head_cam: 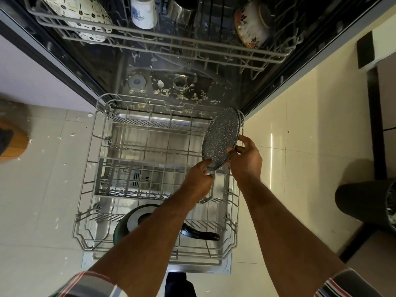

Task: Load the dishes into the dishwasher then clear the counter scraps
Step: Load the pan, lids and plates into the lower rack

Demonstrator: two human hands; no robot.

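A speckled grey round plate (pixel 220 138) stands on edge against the right side of the pulled-out lower rack (pixel 150 151). My left hand (pixel 200 176) pinches the plate's lower rim. My right hand (pixel 246 159) grips its right edge, thumb on the face. A dark green pan (pixel 132 224) with a black handle (pixel 201 233) lies upside down at the rack's near end, partly hidden by my left forearm. The upper rack (pixel 162 39) holds patterned mugs and a floral bowl (pixel 250 26).
The open dishwasher door (pixel 156 266) lies under the lower rack. Food scraps (pixel 182 94) are scattered on the tub floor and on the tiles at left. A black bin (pixel 368 204) stands at right. An orange object (pixel 12 142) sits at the left edge.
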